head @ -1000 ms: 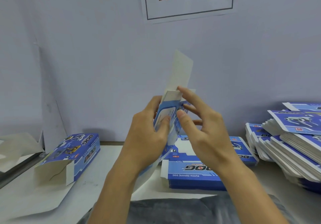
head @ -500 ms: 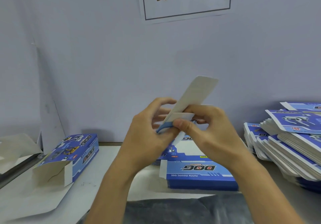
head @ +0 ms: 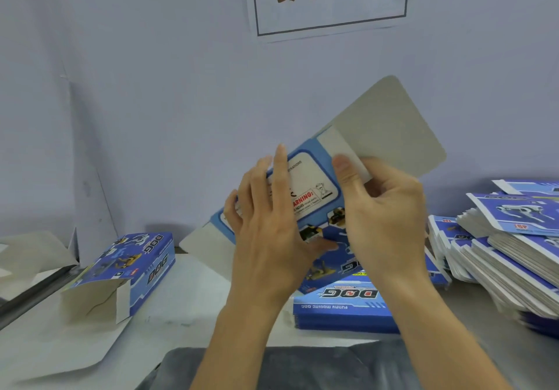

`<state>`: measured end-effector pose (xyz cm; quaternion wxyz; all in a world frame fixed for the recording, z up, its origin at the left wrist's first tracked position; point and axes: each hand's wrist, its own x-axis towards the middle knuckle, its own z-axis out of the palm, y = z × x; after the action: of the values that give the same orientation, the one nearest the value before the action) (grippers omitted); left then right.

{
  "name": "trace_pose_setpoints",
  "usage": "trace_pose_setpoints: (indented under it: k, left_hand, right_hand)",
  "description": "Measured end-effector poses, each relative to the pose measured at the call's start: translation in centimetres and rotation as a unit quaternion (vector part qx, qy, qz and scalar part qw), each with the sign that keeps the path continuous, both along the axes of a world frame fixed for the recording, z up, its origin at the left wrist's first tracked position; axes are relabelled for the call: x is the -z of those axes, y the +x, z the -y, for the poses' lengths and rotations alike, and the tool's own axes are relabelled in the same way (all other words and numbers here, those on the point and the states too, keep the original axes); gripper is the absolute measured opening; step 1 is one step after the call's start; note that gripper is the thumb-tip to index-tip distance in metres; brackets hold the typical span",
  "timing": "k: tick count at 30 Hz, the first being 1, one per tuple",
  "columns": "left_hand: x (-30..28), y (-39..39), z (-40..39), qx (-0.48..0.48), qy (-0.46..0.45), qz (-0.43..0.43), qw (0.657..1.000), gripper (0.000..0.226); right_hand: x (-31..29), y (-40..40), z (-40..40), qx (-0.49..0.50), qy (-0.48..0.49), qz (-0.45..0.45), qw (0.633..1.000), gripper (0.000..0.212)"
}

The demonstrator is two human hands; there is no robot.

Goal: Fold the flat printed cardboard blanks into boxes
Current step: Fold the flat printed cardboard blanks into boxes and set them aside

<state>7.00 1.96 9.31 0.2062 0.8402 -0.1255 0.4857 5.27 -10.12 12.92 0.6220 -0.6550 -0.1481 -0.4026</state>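
Head view: both hands, left and right, grasp 1 tilted cardboard blank, apparently part-folded.

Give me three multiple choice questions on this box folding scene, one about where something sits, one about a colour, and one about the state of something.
1. Where is the folded box?
A. left of the hands
B. on the right-hand stacks
C. on the wall

2. The held blank is printed mainly in:
A. red
B. blue
C. green

3. The big flap of the held blank is:
A. tucked in
C. torn off
B. sticking out open

Answers: 1 A, it lies on the table's left side. 2 B, blue surrounds its white warning panel. 3 B, its grey inside faces the camera beyond the right hand.
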Motion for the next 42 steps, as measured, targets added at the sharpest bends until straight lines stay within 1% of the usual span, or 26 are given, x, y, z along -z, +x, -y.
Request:
trace_pose_setpoints:
  k: [5, 7, 8, 9, 11, 12, 13, 14, 16, 17, 18, 19, 21, 23, 24, 25, 28, 30, 32, 34, 37, 39, 42]
  left_hand:
    - [-0.7, 0.1, -0.8, -0.012, -0.043, 0.062, 0.997, 0.114]
    - [-0.8, 0.1, -0.9, -0.006, -0.063, 0.067, 0.996, 0.114]
    - [-0.8, 0.0, -1.0, 0.001, -0.084, 0.061, 0.995, 0.116]
    - [-0.9, 0.0, -1.2, 0.007, -0.108, 0.054, 0.993, 0.119]
    - [-1.0, 0.0, -1.9, 0.009, -0.162, 0.045, 0.986, 0.124]
    - [-1.1, 0.0, -2.2, 0.010, -0.194, 0.042, 0.980, 0.125]
    - [-1.3, -0.1, -2.5, 0.013, -0.230, 0.039, 0.972, 0.127]
    - [-1.5, -0.2, -2.7, 0.019, -0.265, 0.036, 0.963, 0.129]
    - [-1.9, -0.5, -2.9, 0.045, -0.315, 0.030, 0.948, 0.133]
    - [-2.0, -0.5, -3.0, 0.069, -0.327, 0.026, 0.942, 0.134]
    - [-2.1, -0.6, -3.0, 0.096, -0.334, 0.020, 0.938, 0.133]
    - [-2.2, -0.6, -3.1, 0.123, -0.337, 0.011, 0.933, 0.133]
    - [-2.3, -0.6, -3.1, 0.168, -0.336, -0.015, 0.927, 0.128]
    - [-2.4, -0.8, -2.9, 0.201, -0.331, -0.038, 0.921, 0.118]
    - [-2.5, -1.0, -2.7, 0.215, -0.328, -0.044, 0.919, 0.112]
    - [-2.5, -1.1, -2.5, 0.226, -0.321, -0.046, 0.919, 0.107]
    - [-2.7, -1.6, -1.9, 0.263, -0.290, -0.055, 0.919, 0.093]
    - [-2.7, -2.0, -1.4, 0.308, -0.266, -0.080, 0.910, 0.082]
    - [-2.6, -2.2, -0.6, 0.332, -0.230, -0.109, 0.908, 0.078]
    - [-2.5, -2.2, 0.1, 0.330, -0.225, -0.101, 0.911, 0.074]
    - [-2.8, -2.0, 0.3, 0.297, -0.253, -0.053, 0.919, 0.055]
    - [-3.0, -2.0, 0.1, 0.278, -0.260, -0.039, 0.924, 0.055]
    - [-3.2, -2.1, -0.1, 0.266, -0.271, -0.038, 0.924, 0.053]
  right_hand:
    - [-0.6, -0.5, -0.2, -0.031, -0.023, 0.025, 0.999, 0.019]
    - [-0.7, -0.5, -0.4, -0.011, -0.019, 0.056, 0.998, 0.012]
    - [-0.7, -0.6, -0.5, 0.017, -0.011, 0.081, 0.997, 0.009]
    - [-0.7, -0.7, -0.6, 0.059, -0.004, 0.108, 0.992, 0.010]
    - [-0.2, -0.5, -0.5, 0.143, 0.019, 0.154, 0.978, 0.021]
    - [0.1, -0.2, -0.4, 0.164, 0.040, 0.153, 0.974, 0.027]
    - [0.4, 0.1, -0.2, 0.159, 0.066, 0.129, 0.977, 0.035]
    - [0.6, 0.3, -0.1, 0.127, 0.091, 0.083, 0.984, 0.044]
    - [1.1, 0.8, 0.3, -0.023, 0.099, -0.022, 0.995, 0.062]
    - [1.5, 1.0, 0.4, -0.106, 0.083, -0.056, 0.989, 0.066]
    - [1.9, 1.1, 0.4, -0.163, 0.062, -0.069, 0.982, 0.065]
    - [2.2, 1.3, 0.4, -0.188, 0.049, -0.066, 0.979, 0.062]
    - [2.4, 1.6, 0.6, -0.195, 0.053, -0.033, 0.979, 0.053]
    - [2.4, 1.7, 1.0, -0.195, 0.058, -0.005, 0.979, 0.040]
    - [2.2, 1.7, 1.2, -0.194, 0.065, 0.002, 0.979, 0.037]
    - [2.2, 1.8, 1.5, -0.198, 0.075, 0.010, 0.977, 0.038]
    - [2.2, 1.9, 1.9, -0.228, 0.107, 0.019, 0.968, 0.053]
    - [2.1, 1.9, 1.6, -0.252, 0.112, 0.013, 0.961, 0.055]
    - [2.2, 1.9, 1.1, -0.267, 0.103, -0.006, 0.958, 0.056]
    - [2.2, 1.9, 1.1, -0.272, 0.099, -0.021, 0.957, 0.058]
    - [2.2, 2.1, 1.7, -0.273, 0.073, -0.029, 0.959, 0.055]
    - [2.2, 2.1, 2.2, -0.264, 0.051, -0.030, 0.963, 0.053]
    - [2.4, 2.1, 2.2, -0.228, 0.024, -0.034, 0.973, 0.066]
